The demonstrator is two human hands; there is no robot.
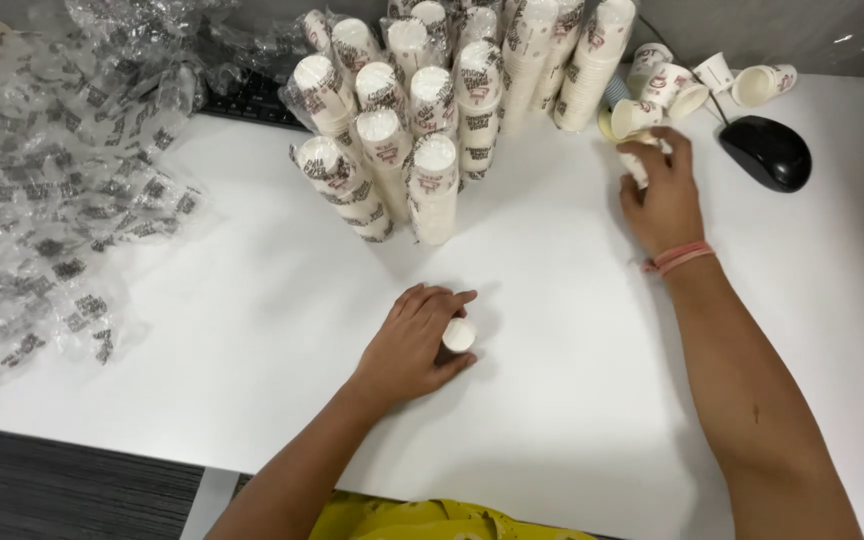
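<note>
Head view: left hand (pixel 414 345) wrapped around small paper cup (pixel 459 334) on white table (pixel 252 330); right hand (pixel 660 190) apparently closed on loose cup (pixel 640 160). Keep grips gentle, cups uncrushed.

**Clear printed wrappers and sleeved cup stacks on the white desk**

A heap of crumpled clear plastic wrappers (pixel 42 190), printed with small dark blocks, lies well to the left of the left hand's (pixel 414 345) fingers (pixel 442 298) and spreads to the desk's left edge. Beyond those fingertips, stacks of white paper cups (pixel 392 130) with dark and red print lean together, some inside clear plastic sleeves (pixel 337 175). More wrapper film (pixel 152 25) lies behind them.
</note>
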